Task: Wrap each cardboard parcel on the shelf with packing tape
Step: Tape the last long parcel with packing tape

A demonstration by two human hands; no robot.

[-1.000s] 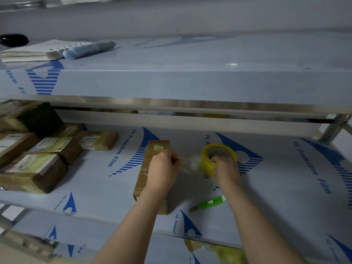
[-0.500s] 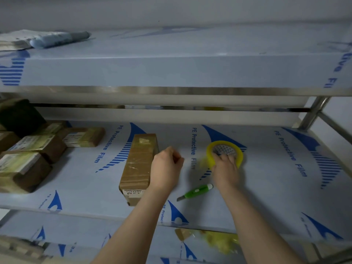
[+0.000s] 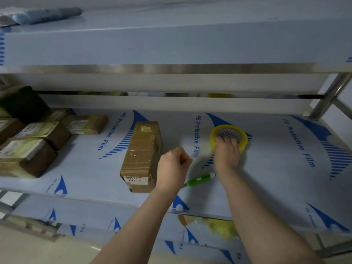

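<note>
Parcel [image 3: 141, 155] lies left of hands [image 3: 172, 166] [image 3: 226, 152]; right grips tape [image 3: 243, 139].

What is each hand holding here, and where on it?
Right hand grips the tape roll at its near rim. Left hand is curled, perhaps pinching the tape's loose end; too faint to tell.

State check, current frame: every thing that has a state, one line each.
Tape roll: gripped by right hand.
Left hand: fingers curled; whether it pinches a tape end is unclear.
Parcel: flat on shelf, some tape on it, not gripped.
Cutter: lying on shelf, untouched.
Left parcels: grouped, labelled, untouched.
</note>
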